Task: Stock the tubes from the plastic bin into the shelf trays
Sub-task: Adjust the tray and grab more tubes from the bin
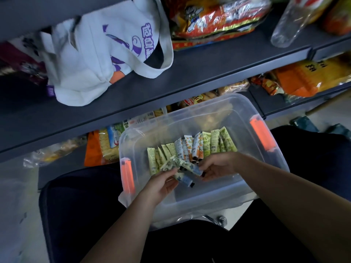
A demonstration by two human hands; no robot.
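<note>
Left hand (164,184): gripping blue-and-green floral tubes (180,165)
Right hand (218,166): pinching same tubes' capped end
Clear plastic bin (190,194): row of tubes along far side

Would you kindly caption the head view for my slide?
Both hands hold blue-capped tubes over the clear plastic bin.

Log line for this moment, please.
stage: picking | left hand: holds tubes | right hand: pinches same tubes | bin: more tubes remain
</note>
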